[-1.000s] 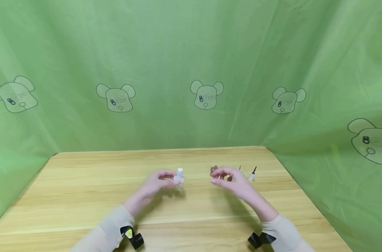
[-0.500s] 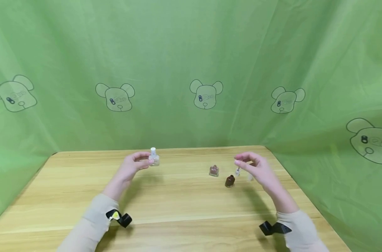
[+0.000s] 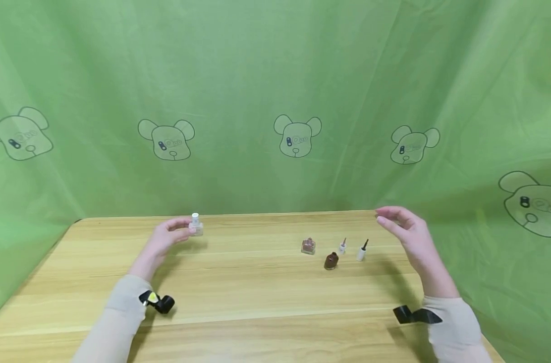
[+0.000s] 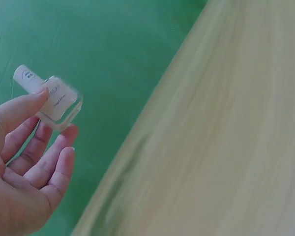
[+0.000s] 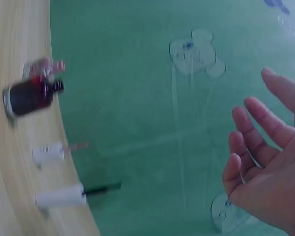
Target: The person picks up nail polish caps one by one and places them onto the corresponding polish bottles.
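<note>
My left hand point(image 3: 166, 237) pinches a clear nail polish bottle point(image 4: 62, 101) with a white cap between thumb and fingers, upright above the left back of the table. My right hand point(image 3: 409, 232) is raised past the table's right edge, fingers loosely bent and holding nothing. On the table to its left stand two uncapped nail polish bottles, a pinkish one point(image 3: 308, 246) and a dark red one point(image 3: 331, 260). Closer to that hand, two white brush caps, a shorter one point(image 3: 342, 248) and a longer one point(image 3: 361, 254), stand with their brushes pointing up.
The wooden table point(image 3: 239, 302) is light-coloured, and a green curtain point(image 3: 239, 176) with bear-face prints encloses its back and sides. Black wrist cameras sit on both sleeves.
My left hand has carried the clear bottle left and toward the back of the table. My right hand has moved right, away from the bottles and brush caps, which stay in place.
</note>
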Tool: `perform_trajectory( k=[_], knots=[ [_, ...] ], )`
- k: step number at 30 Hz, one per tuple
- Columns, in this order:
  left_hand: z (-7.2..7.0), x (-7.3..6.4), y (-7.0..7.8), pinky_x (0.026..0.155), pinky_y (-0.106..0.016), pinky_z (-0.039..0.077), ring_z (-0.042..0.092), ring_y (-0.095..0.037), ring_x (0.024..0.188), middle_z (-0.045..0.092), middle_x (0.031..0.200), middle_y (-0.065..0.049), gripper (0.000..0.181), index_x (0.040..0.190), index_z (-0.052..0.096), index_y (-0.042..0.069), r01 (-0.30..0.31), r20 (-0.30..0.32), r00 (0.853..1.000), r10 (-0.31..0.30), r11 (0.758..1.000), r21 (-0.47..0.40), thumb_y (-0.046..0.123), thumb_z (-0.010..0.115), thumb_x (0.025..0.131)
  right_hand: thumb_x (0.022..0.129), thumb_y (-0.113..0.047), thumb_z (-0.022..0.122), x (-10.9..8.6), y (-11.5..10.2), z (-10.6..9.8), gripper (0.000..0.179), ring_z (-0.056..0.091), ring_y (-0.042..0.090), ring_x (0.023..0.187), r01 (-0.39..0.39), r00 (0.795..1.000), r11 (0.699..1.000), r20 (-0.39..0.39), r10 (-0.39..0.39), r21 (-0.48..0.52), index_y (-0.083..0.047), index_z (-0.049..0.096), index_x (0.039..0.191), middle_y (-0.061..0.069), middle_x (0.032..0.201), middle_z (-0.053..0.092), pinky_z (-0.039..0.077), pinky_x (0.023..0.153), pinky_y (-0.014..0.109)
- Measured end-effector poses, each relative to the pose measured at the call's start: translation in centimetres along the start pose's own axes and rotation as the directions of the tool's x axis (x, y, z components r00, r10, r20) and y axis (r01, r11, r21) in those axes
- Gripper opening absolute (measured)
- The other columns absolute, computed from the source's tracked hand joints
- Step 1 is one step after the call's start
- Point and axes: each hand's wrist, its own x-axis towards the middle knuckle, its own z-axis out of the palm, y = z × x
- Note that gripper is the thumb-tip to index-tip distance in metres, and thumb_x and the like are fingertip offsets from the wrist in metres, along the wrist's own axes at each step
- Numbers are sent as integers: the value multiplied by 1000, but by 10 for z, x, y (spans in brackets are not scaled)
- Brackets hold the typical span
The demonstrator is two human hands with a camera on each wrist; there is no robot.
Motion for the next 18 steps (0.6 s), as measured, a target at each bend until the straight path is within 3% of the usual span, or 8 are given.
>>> perform_trajectory(
  k=[4,8,18],
  knots=[
    [-16,0,-10,104,-39,49,65,0,95,66,105,13,57,134,50,-3,24,5,1000,-24,999,22,20,72,87,96,-8,59,3,20,-12,29,59,-4,101,15,999,994,26,-18,105,-4,58,125,-18,110,65,41,89,7],
    [-31,-2,-19,99,-35,52,66,-1,94,67,101,17,53,133,51,-2,20,20,1000,-20,1000,-2,19,71,88,96,-4,57,5,41,-20,31,60,-4,101,2,999,980,38,-10,201,-2,56,127,-16,112,65,43,88,8],
    [-66,-8,-34,86,-25,56,66,-2,91,67,100,20,39,127,56,9,9,10,1000,-9,998,-54,14,69,90,98,-8,54,3,89,-32,42,53,-4,109,-88,987,983,150,63,162,-10,44,139,-12,123,58,41,91,7]
  ],
)
